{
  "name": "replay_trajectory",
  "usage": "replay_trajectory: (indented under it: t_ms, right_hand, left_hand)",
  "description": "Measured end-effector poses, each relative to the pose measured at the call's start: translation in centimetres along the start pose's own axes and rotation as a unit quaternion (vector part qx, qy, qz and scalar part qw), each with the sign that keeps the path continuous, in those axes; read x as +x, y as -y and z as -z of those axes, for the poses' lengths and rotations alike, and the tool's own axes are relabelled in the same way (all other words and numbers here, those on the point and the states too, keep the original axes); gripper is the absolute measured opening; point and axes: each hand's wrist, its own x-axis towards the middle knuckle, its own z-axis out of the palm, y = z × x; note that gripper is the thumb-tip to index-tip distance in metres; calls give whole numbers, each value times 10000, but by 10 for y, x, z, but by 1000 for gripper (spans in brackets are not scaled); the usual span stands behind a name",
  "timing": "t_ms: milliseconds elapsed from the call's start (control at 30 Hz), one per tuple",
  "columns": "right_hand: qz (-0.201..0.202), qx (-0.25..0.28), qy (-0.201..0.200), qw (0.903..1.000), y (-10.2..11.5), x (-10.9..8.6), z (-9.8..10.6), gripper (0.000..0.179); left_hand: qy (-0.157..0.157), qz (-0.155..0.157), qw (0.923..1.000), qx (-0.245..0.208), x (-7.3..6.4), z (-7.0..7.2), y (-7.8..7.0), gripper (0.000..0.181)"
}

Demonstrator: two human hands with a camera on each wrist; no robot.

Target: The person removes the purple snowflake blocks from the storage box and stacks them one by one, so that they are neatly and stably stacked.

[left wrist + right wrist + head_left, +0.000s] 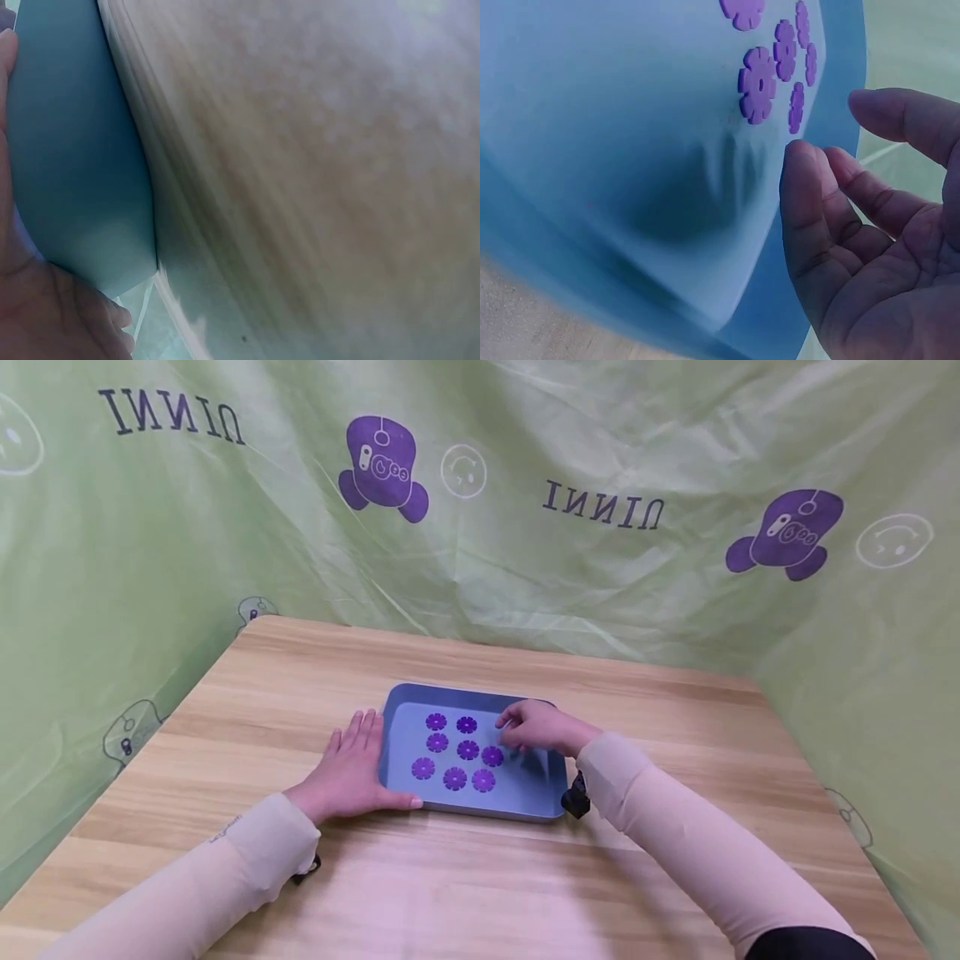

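Observation:
A blue shallow tray [521,797] lies on the table, holding several purple notched, flower-shaped discs [454,778] set flat in loose rows. My left hand [352,781] rests at the tray's left side, fingers spread straight and thumb along the front rim. The tray's wall [79,150] fills the gap beside that palm in the left wrist view. Over the right part of the tray hovers my right hand [542,727], close to the rightmost disc [492,756]. Its fingers [804,199] bend loosely, the thumb stands apart, and nothing shows between them.
The wooden table [480,893] extends around the tray on all sides. A green printed cloth [585,577] hangs behind the table and along both sides. A small black device [576,797] sits under the right wrist, beside the tray's right edge.

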Motion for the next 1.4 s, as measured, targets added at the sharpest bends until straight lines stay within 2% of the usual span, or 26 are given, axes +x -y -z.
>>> replay_trajectory:
  t_ms: [200,400,600,800,933,1100,1300,1400]
  right_hand:
    - [-205,-712,-32,9972,5,5,-4,27]
    - [-143,-1744,-75,9845,13,12,-18,25]
    - [-185,-2109,-102,9773,16,16,-24,19]
    - [-100,-2444,-50,9696,21,14,-26,20]
    - [-52,-2527,-33,9675,22,12,-27,23]
    - [205,-2511,-101,9677,20,9,-23,19]
    - [311,-2023,-455,9778,18,1,-5,9]
    - [291,-1759,-585,9822,15,-2,2,11]
  left_hand:
    - [-50,-23,10000,-46,4,-1,3,154]
    - [-30,-40,10000,-73,3,-1,1,153]
    - [51,-2,10000,-66,3,0,-2,150]
    - [-35,-15,10000,-68,1,3,-3,148]
    - [2,1,10000,-94,0,2,-2,148]
    - [62,45,9999,-79,0,0,-1,148]
    - [-21,-8,10000,-51,2,3,-3,146]
    - [-32,7,10000,-20,2,3,-3,147]
